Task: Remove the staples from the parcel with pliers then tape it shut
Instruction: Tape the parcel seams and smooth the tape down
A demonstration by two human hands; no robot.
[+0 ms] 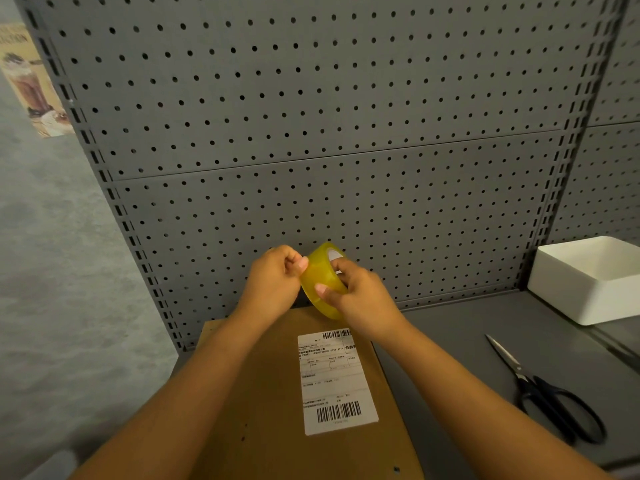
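A brown cardboard parcel (270, 393) lies flat on the grey shelf in front of me, with a white shipping label (334, 379) on its right half. Above its far edge I hold a yellowish roll of clear tape (320, 277). My right hand (360, 296) grips the roll, a finger through its core. My left hand (277, 278) pinches at the roll's left side with thumb and fingertips, where the tape end seems to be. No pliers are in view.
Black-handled scissors (543, 393) lie on the grey shelf (467, 341) to the right of the parcel. A white open box (588, 282) stands at the back right. A grey pegboard (311, 133) rises right behind the parcel.
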